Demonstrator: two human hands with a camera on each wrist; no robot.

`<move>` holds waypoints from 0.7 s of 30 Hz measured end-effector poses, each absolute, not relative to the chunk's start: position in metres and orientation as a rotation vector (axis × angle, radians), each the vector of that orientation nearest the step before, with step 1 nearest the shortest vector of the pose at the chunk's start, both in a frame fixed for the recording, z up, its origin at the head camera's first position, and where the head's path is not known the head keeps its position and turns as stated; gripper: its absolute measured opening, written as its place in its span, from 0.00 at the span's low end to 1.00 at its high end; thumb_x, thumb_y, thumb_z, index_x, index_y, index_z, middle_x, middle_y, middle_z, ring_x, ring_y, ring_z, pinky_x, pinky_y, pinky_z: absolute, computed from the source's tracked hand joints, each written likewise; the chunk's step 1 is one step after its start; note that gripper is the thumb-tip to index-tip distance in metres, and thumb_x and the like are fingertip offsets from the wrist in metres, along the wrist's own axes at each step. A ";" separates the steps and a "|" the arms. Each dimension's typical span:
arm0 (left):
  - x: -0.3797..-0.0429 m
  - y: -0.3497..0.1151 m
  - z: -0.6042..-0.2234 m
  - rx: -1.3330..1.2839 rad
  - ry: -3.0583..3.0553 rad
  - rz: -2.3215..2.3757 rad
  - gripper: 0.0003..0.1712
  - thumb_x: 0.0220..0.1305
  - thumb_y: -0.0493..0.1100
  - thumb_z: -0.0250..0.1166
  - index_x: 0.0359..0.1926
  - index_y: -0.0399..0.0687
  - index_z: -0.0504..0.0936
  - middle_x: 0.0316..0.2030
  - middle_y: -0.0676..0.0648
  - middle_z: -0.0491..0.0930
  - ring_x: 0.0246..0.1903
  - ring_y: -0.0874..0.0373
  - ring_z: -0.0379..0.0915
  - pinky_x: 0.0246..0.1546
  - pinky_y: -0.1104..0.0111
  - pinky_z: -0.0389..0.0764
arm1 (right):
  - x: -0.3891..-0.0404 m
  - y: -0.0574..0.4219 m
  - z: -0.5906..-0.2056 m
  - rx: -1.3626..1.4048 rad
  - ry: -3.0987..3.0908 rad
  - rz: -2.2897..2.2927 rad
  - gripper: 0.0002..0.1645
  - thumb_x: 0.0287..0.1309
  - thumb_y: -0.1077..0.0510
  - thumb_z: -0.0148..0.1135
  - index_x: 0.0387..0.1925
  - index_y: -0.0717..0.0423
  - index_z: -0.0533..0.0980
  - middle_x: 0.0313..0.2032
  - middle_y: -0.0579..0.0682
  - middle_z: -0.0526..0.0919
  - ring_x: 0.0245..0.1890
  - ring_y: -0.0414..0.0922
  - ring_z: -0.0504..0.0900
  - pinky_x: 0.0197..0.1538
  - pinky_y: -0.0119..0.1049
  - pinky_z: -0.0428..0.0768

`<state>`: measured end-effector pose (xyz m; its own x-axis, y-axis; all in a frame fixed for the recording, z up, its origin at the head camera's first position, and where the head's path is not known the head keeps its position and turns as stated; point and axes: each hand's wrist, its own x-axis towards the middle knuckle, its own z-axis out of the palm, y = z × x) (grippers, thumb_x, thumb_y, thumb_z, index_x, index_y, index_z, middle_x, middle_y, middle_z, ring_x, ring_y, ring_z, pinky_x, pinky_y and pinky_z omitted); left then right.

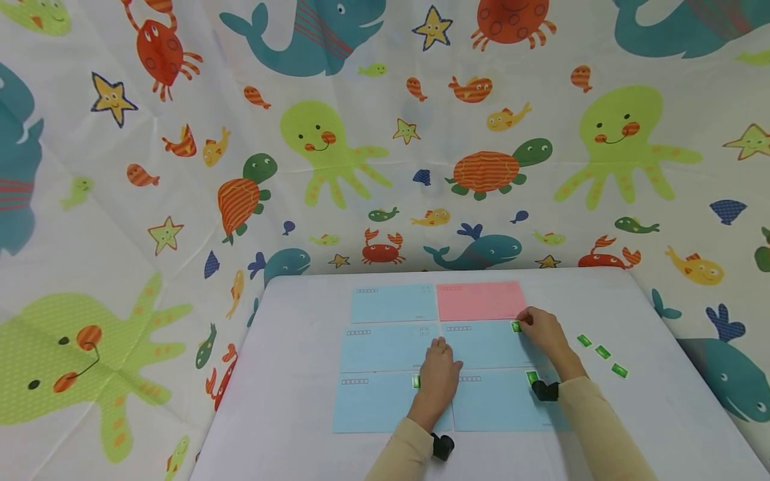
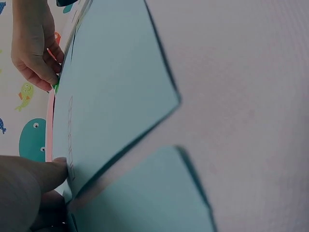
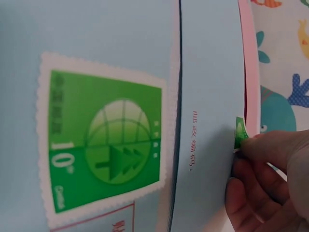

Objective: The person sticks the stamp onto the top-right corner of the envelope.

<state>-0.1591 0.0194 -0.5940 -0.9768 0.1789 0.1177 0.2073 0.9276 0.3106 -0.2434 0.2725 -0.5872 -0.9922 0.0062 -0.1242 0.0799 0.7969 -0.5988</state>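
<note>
My right hand (image 1: 544, 334) pinches a small green stamp (image 1: 516, 327) between thumb and fingers at the upper right corner of the middle-right blue envelope (image 1: 481, 351). In the right wrist view the thumb lies on that stamp (image 3: 240, 133), just below the pink envelope's edge (image 3: 251, 72). My left hand (image 1: 439, 377) rests where the middle and lower envelopes meet, fingertips on the blue paper. The left wrist view shows its thumb (image 2: 53, 174) at an envelope's printed edge. Green stamps also sit on the lower-right envelope (image 1: 505, 407) and, beside my left hand, the lower-left envelope (image 1: 379, 407).
Three loose stamps (image 1: 603, 352) lie on the white table (image 1: 289, 374) right of the envelopes. A pink envelope (image 1: 481, 300) and a blue envelope (image 1: 394, 304) form the back row. A sea-animal patterned cloth (image 1: 361, 153) hangs behind and beside the table.
</note>
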 end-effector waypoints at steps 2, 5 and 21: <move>-0.160 0.020 -0.594 -0.299 -2.994 -0.494 0.27 0.66 0.48 0.67 0.57 0.30 0.80 0.62 0.36 0.78 0.66 0.46 0.73 0.65 0.58 0.76 | -0.244 0.272 -0.587 0.060 2.878 -0.949 0.12 0.67 0.65 0.57 0.48 0.68 0.76 0.42 0.64 0.82 0.40 0.54 0.77 0.52 0.53 0.82; -0.161 0.021 -0.595 -0.289 -2.994 -0.488 0.27 0.66 0.48 0.68 0.57 0.30 0.80 0.62 0.37 0.78 0.66 0.46 0.74 0.65 0.58 0.77 | -0.246 0.271 -0.587 0.043 2.894 -0.932 0.11 0.67 0.65 0.58 0.47 0.68 0.77 0.42 0.64 0.83 0.39 0.54 0.77 0.51 0.54 0.82; -0.166 0.026 -0.596 -0.275 -3.016 -0.470 0.28 0.67 0.49 0.67 0.58 0.31 0.80 0.63 0.37 0.78 0.67 0.47 0.73 0.66 0.59 0.76 | -0.253 0.276 -0.588 0.019 2.877 -0.886 0.10 0.67 0.64 0.59 0.44 0.68 0.80 0.40 0.63 0.80 0.39 0.53 0.75 0.51 0.53 0.82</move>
<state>-0.1655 0.0258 -0.5965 -0.9809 0.1646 0.1032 0.1882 0.9368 0.2948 -0.2527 0.2760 -0.5878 -0.9914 -0.0263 -0.1283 0.0505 0.8273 -0.5594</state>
